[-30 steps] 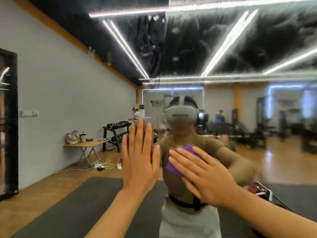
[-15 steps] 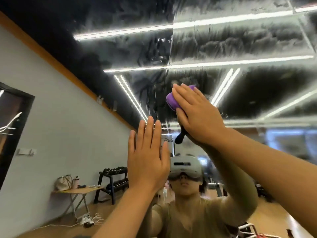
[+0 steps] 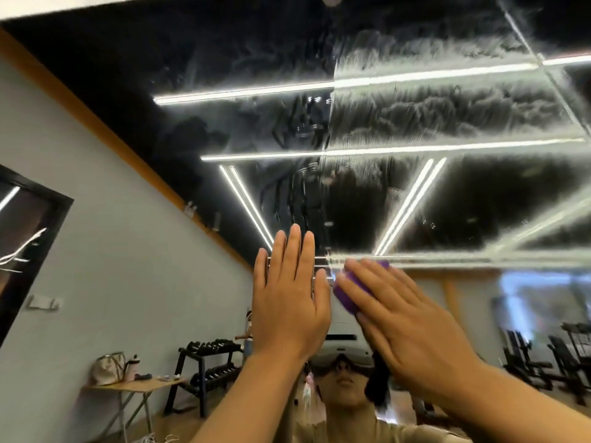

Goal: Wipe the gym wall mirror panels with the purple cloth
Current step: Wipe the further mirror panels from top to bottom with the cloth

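A wall mirror panel (image 3: 447, 107) fills the view ahead, streaked with smeared residue across its upper part. A vertical seam joins it to the panel on its left. My left hand (image 3: 287, 302) lies flat against the glass with fingers straight and pointing up. Just to its right, my right hand (image 3: 406, 324) presses the purple cloth (image 3: 347, 295) against the mirror with straight fingers. Most of the cloth is hidden under that hand. My reflection in a headset shows below both hands.
A grey side wall runs along the left with a black door frame (image 3: 32, 251). A folding table (image 3: 134, 383) with a bag and bottle and a dumbbell rack (image 3: 208, 362) stand at lower left. Gym machines (image 3: 543, 356) show at right in the reflection.
My right hand with the cloth rose from chest height to above the left hand, then came down beside it. My view has tilted upward. The left hand stays flat on the glass.
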A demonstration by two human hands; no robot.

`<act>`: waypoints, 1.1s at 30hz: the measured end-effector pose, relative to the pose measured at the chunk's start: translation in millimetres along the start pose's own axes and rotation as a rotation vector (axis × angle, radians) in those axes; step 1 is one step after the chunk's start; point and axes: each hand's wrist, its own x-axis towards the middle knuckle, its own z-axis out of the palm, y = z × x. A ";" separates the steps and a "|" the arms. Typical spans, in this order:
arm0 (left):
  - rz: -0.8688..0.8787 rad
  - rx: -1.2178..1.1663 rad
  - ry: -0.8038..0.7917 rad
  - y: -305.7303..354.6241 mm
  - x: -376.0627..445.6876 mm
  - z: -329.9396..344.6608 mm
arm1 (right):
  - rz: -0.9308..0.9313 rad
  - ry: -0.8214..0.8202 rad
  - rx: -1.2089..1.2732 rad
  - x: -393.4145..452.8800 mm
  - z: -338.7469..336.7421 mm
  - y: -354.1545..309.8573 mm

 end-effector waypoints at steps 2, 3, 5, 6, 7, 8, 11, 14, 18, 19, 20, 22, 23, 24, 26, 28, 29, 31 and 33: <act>-0.001 0.008 0.001 0.2 0.4 -1.0 | 0.090 0.025 0.040 23.6 0.8 20.4; -0.003 0.012 0.003 0.7 0.7 -1.6 | 0.139 0.027 0.045 37.7 -0.6 32.2; -0.008 0.001 0.007 1.5 0.5 -2.0 | 0.236 0.021 0.047 68.2 -4.7 57.7; -0.008 -0.007 0.006 2.2 0.8 -2.7 | 0.290 0.005 0.054 83.5 -8.5 69.4; -0.008 -0.011 0.002 2.6 0.4 -3.0 | 0.341 -0.017 0.061 96.1 -11.1 79.3; -0.009 -0.013 -0.006 3.0 0.2 -3.7 | 0.380 -0.029 0.067 105.1 -13.5 86.6; -0.020 -0.006 -0.015 3.3 0.4 -5.2 | 0.408 -0.030 0.068 106.2 -15.2 88.9; -0.016 0.017 -0.021 4.6 -0.3 -5.4 | 0.334 -0.015 0.038 75.3 -14.3 77.8; -0.021 0.042 -0.028 4.6 -0.5 -4.7 | 0.217 -0.043 0.062 21.0 -20.5 59.5; -0.023 0.052 -0.029 4.6 -0.1 -4.6 | 0.197 -0.048 0.067 5.9 -22.0 53.0; -0.027 0.059 -0.034 5.3 0.0 -5.0 | 0.170 -0.050 0.069 -8.6 -23.0 46.5; -0.039 0.067 -0.052 8.2 -0.1 -6.0 | 0.120 -0.056 0.060 -30.7 -23.8 37.0; -0.050 0.072 -0.061 10.5 -0.7 -6.6 | 0.104 -0.052 0.059 -37.1 -23.4 35.4; -0.063 0.078 -0.068 13.7 -1.7 -7.3 | 0.096 -0.050 0.062 -41.0 -23.1 35.5; -0.093 0.083 -0.072 19.2 -2.5 -7.3 | 0.084 -0.043 0.075 -38.7 -23.2 38.2; -0.129 0.084 -0.065 24.7 -2.2 -6.8 | 0.104 -0.035 0.089 -23.2 -22.1 46.9; -0.148 0.084 -0.060 28.4 -1.8 -6.1 | 0.138 -0.028 0.092 -10.7 -20.3 55.4; -0.195 0.063 -0.055 37.7 -1.1 -5.8 | 0.218 -0.017 0.086 21.5 -19.0 75.8; -0.225 0.047 -0.059 46.9 -1.2 -5.7 | 0.274 -0.009 0.067 53.3 -23.2 94.1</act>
